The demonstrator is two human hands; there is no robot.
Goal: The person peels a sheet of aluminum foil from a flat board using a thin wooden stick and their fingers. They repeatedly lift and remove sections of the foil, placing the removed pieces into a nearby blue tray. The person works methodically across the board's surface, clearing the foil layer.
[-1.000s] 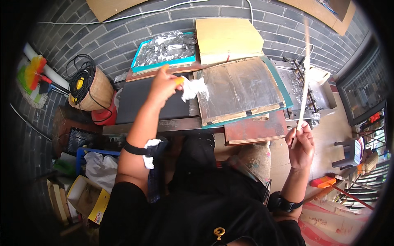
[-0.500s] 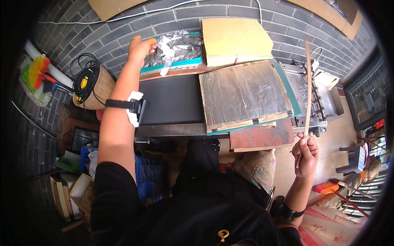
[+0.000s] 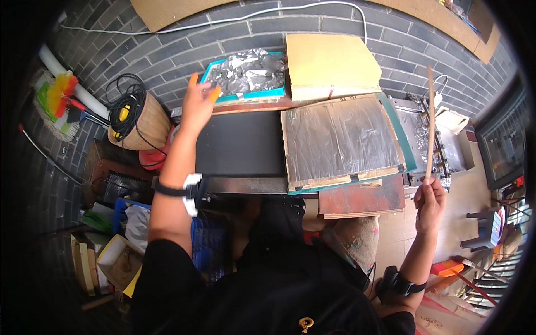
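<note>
My left hand (image 3: 199, 106) is raised beside the near left corner of a shallow teal tray (image 3: 262, 94). Its fingers are spread with nothing in them, and orange covers show on some fingertips. Crumpled silvery foil scraps (image 3: 245, 72) fill the tray. A long, thin wooden strip (image 3: 431, 125) stands almost upright in my right hand (image 3: 430, 204), gripped at its lower end. Between my hands lie a flat black panel (image 3: 240, 144) and a board wrapped in wrinkled, shiny film (image 3: 340, 139), which rests on a green sheet (image 3: 407, 149).
Behind the wrapped board stands a yellow paper stack (image 3: 332, 61) against the brick wall. A reddish board (image 3: 363, 198) juts out at the front edge. To the right is a metal machine (image 3: 416, 134); at left, a basket (image 3: 148, 125) holds black cable.
My left hand has come back from the tray's far left side towards me, its fingers spreading. The strip stays in my right hand. The whole view has shifted slightly.
</note>
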